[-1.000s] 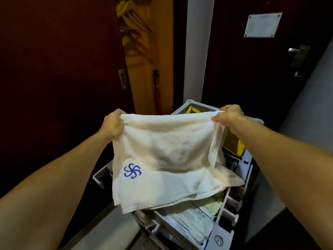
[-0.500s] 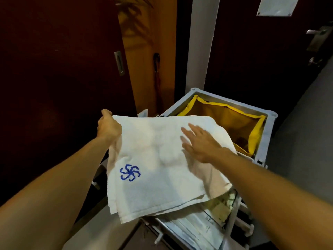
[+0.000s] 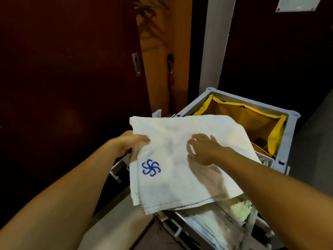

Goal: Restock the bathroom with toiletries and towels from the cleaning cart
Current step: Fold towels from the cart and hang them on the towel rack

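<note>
The left hand (image 3: 132, 144) has its grip clenched on the left edge of the folded white towel (image 3: 180, 159), while the right hand (image 3: 203, 150) lies flat on top, fingers released. The towel rests over the near part of the cleaning cart (image 3: 292, 141), whose yellow bag (image 3: 273, 139) lies at the far right.

- White towel (image 3: 180, 159), folded, with a blue pinwheel logo (image 3: 151, 167) near its left edge, lying spread over the cart top.
- Grey cleaning cart (image 3: 292, 134) holds a yellow bag (image 3: 273, 138) behind the towel.
</note>
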A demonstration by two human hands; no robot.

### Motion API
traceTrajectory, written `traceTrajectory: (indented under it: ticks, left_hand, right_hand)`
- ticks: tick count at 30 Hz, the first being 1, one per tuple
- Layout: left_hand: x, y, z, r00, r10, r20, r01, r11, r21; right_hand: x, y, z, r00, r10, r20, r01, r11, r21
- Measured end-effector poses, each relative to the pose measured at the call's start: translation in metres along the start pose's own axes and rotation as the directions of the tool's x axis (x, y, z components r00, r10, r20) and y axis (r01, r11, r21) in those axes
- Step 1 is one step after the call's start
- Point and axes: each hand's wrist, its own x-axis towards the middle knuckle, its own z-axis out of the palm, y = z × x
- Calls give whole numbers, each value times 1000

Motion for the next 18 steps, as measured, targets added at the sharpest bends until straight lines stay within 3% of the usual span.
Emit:
traceTrajectory:
  ticks: [5,8,12,16,18]
  left_hand:
    - [-19,9,7,989,-16,146,27,997,-76]
    - [-32,17,13,998,2,65,4,997,-80]
    - [-45,37,30,997,-3,-77,-14,976,-215]
    - [-57,65,49,997,-27,-71,5,955,-298]
    - [-60,77,58,997,0,-73,-23,948,-318]
  right_hand:
    - [-11,-60,-18,990,-115,-77,134,935,330]
    - [-19,-83,-30,994,-104,-47,114,891,440]
    - [-32,-100,-40,998,42,-45,-3,767,641]
    - [-47,-110,-47,990,131,-49,-73,785,615]
    - [-54,-112,-46,961,255,-108,-144,793,592]
